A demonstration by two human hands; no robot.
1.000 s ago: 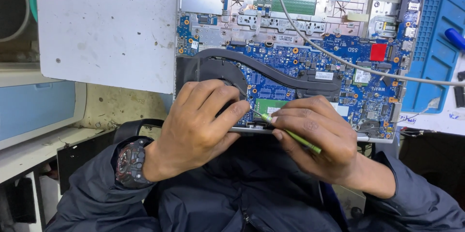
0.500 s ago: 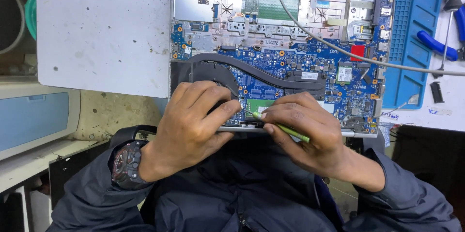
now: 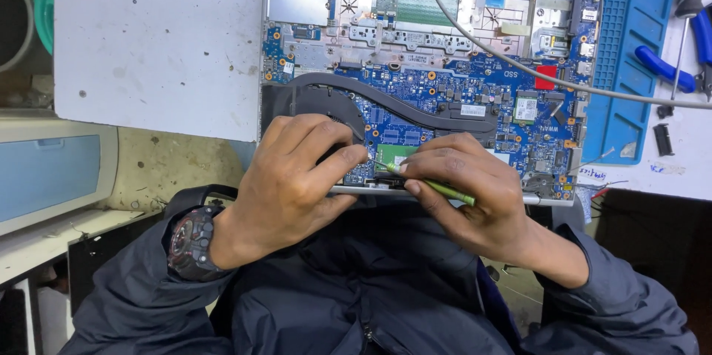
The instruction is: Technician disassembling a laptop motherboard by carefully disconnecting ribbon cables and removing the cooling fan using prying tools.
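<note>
A thin green tool (image 3: pixel 437 190) lies pinched between the thumb and fingers of the right hand (image 3: pixel 463 192), its tip touching the near edge of an opened laptop (image 3: pixel 445 88), just beside a small green memory card (image 3: pixel 397 153) on the blue circuit board. The right hand is closed around the tool. The left hand (image 3: pixel 297 177) rests on the same near edge with its fingers curled down over the black fan area; its fingertips press on the board right by the tool's tip, and whether it grips anything beneath them cannot be told. A dark wristwatch (image 3: pixel 189 244) sits on the left wrist, and both arms wear dark jacket sleeves.

The laptop lies bottom-up and uncovered, with a black heat pipe (image 3: pixel 415 106) curving across its board. It rests partly on a blue work mat (image 3: pixel 630 80) on the white tabletop (image 3: pixel 148 43). A grey cable (image 3: pixel 519 66) runs across the laptop towards the right. Blue-handled pliers (image 3: pixel 667 69) lie to the right of the mat, well apart from both hands.
</note>
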